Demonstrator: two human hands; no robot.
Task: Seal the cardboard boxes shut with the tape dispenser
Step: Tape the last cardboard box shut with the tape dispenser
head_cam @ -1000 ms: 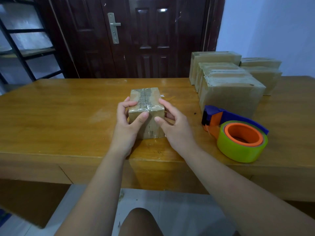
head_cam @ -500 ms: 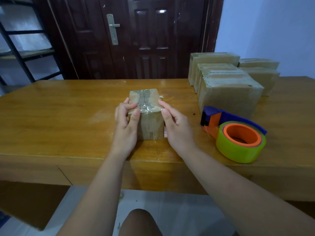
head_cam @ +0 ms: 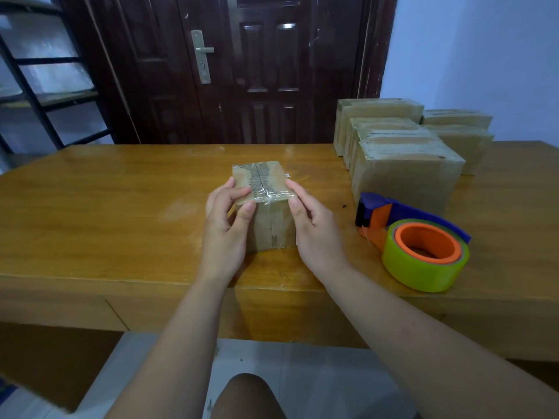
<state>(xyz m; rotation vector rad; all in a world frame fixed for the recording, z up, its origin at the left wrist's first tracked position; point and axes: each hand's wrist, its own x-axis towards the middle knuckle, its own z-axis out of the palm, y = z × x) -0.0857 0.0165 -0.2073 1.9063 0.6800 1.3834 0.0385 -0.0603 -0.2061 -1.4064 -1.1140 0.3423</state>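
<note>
Small box (head_cam: pixel 266 204): stands near the front edge of the bench (head_cam: pixel 106 207), about midway along it, between the two hands. Its long axis runs away from the person, toward the back edge. A clear tape strip (head_cam: pixel 260 184) lies along the top seam and folds down over the near face.

Left hand (head_cam: pixel 225 228): against the box's left side. The thumb presses on the near top corner by the tape; the fingers (head_cam: pixel 219 196) are loosely curled and lie on the left top edge.

Right hand (head_cam: pixel 314 228): against the box's right side, with its fingers (head_cam: pixel 295 193) lying close together along the right top edge and the thumb down on the right near corner.

Hold: both hands are partly closed and bear on the box from either side; whether they clamp it or only smooth the tape down cannot be told.

Tape dispenser (head_cam: pixel 414 237): lies on its side near the front edge, to the right of the box and apart from both hands. The right hand is plainly the nearer one. Its roll (head_cam: pixel 423 261) points to the front edge, its blue and orange head toward the stack.

Stacked boxes (head_cam: pixel 402 149): grouped toward the back right corner, behind the dispenser, their tops apparently taped.

Step, as judged: this box looks sealed on top; the coming move probably turns on setting it aside or turning it over.
</note>
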